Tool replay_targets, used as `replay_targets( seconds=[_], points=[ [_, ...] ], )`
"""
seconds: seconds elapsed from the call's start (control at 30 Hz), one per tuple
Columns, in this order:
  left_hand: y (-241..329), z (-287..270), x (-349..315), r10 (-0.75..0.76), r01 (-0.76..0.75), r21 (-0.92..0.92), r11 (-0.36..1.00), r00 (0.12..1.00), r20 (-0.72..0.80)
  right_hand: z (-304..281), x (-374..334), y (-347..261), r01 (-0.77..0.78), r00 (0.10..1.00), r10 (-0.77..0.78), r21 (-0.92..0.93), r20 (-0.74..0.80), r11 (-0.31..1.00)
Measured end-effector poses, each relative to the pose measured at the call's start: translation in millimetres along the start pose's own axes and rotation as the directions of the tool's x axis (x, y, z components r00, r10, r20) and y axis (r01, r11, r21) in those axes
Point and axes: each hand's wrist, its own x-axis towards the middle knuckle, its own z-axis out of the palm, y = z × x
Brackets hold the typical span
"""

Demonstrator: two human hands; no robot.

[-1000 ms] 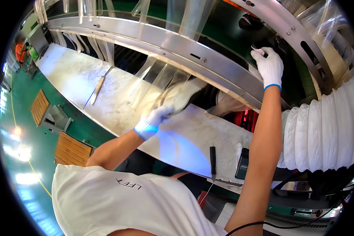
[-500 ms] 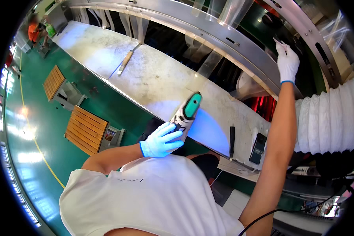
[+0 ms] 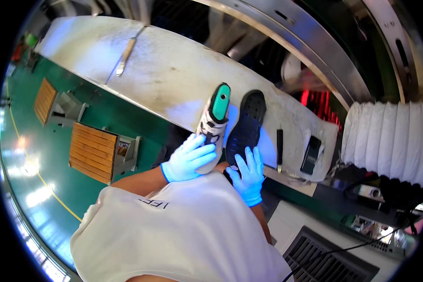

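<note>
We're at a long bench (image 3: 174, 66), pale, scuffed and stained, sweeping from upper left towards the right of the frame. Glossy green floor (image 3: 47, 155) fills the left side, with slatted wooden tops (image 3: 93, 152) standing on it. Metal framing (image 3: 296, 33) curves across the upper right, a ribbed white hose (image 3: 385, 145) bulging beneath. And there, frame centre: our left hand (image 3: 190, 157) is wrapped round a shoe upper (image 3: 207, 127), pale with dark patches, a smooth green block (image 3: 221, 103), oval and holed, at its top end. Just beside it, our right hand (image 3: 249, 176) grips the lower end of a black sole (image 3: 246, 122), long, waisted, patterned near its rounded tip! Both gloves glow blue.
</note>
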Motion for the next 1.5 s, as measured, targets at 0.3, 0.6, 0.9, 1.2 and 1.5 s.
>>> replay_targets(
  seconds=[0.3, 0.6, 0.9, 1.2, 1.5],
  points=[
    [-20.5, -27.5, 41.9, 0.267, -0.269, 0.024, 0.963, 0.962, 0.058, 39.9, -7.8, 5.1, -0.229, 0.946, 0.234, 0.047, -0.226, 0.972],
    [38.0, -112.2, 181.3, -0.292, 0.307, -0.32, 0.896, 0.952, 0.096, -86.3, 25.8, -50.5, 0.097, 0.893, 0.087, 0.379, -0.441, 0.92],
    [67.0, -54.4, 150.7, -0.154, 0.096, -0.451, 0.887, 0.984, -0.093, -105.1, 41.4, -57.4, -0.005, 0.861, 0.438, 0.857, -0.258, 0.515],
    [66.2, -61.8, 137.9, 0.124, -0.159, -0.445, 0.881, 0.986, -0.107, -97.4, 39.0, -51.2, 0.064, 0.885, 0.395, 0.905, -0.247, 0.422],
    [96.8, -61.6, 114.3, -0.164, 0.041, -0.599, 0.8, 0.975, -0.152, -87.4, 28.0, -76.3, 0.112, 0.889, 0.252, 0.715, -0.382, 0.69]
  ],
)
